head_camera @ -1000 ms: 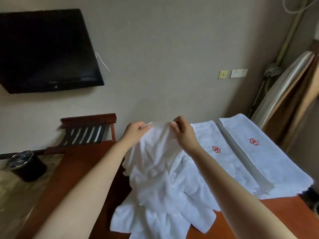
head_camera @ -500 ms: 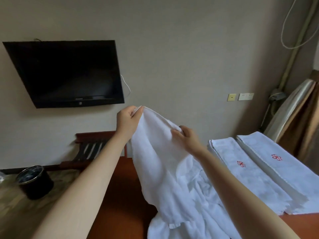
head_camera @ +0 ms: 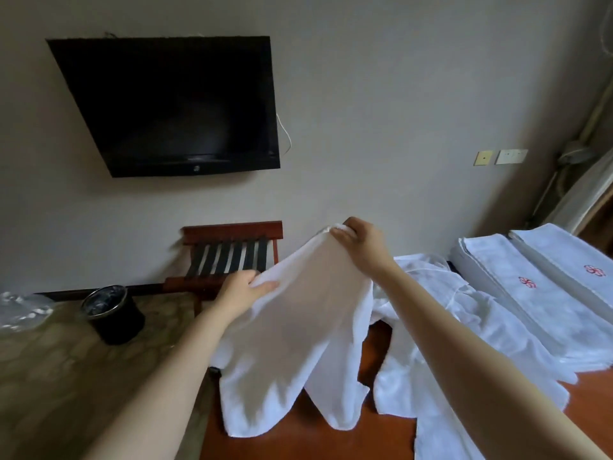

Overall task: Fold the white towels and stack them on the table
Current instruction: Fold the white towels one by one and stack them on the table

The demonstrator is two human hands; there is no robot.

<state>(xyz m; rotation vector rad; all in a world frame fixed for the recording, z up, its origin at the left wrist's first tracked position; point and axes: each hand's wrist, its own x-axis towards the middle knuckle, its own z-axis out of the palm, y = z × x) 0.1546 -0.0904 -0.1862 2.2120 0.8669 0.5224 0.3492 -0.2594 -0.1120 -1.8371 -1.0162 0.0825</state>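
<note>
Two hands hold towel hanging lengthwise downward.

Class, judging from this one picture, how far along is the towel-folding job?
Done: two folded stacks lie on the table. In hand: the left hand and right hand hold one towel up, unfolded. Left: a crumpled pile waits beside it.

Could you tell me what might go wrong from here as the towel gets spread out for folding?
The held towel hangs past the table edge, so its lower end could slip floorward. The right hand pinches only a corner; it may slip. The left hand sits lower, risking a skewed fold. Loose towels crowd the folded stacks.
</note>
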